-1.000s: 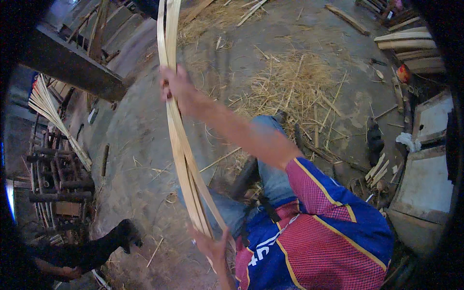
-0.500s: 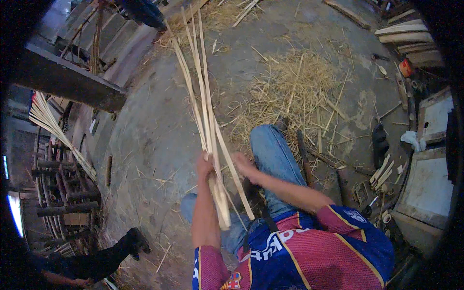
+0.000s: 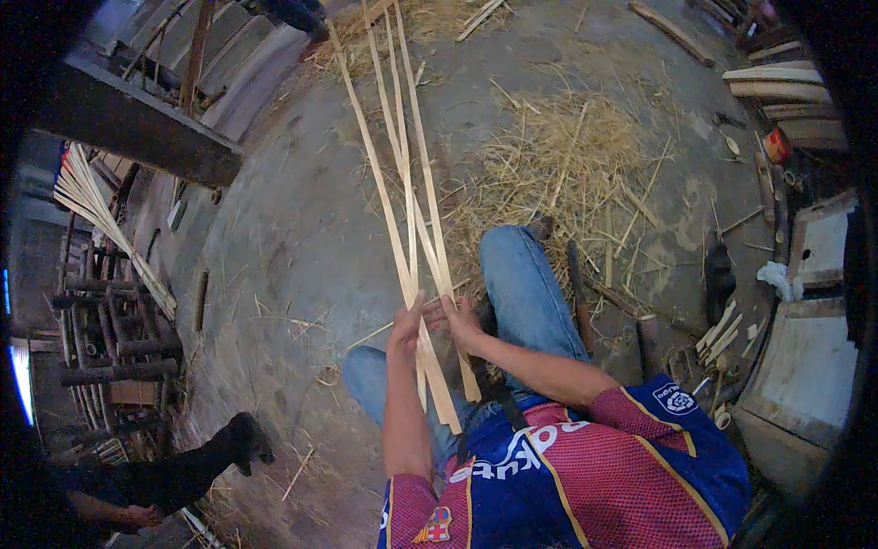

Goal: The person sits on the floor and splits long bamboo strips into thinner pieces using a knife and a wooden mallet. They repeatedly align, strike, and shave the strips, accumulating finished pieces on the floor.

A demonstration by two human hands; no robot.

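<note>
Holding wooden strips (image 3: pixel 404 165) apart, toward twelve o'clock: our right hand (image 3: pixel 464 327) has joined, grasping some; our left hand (image 3: pixel 406 331) grips others.

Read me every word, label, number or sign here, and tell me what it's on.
White lettering, across the shirt front: large, partly folded; I won't copy it.
Round white badge, right sleeve: small print too tiny to read.
Crest, shirt's left chest: no words I can make out.
White mark, left sleeve: only part shows, unreadable.
Strips: no writing visible.
</note>
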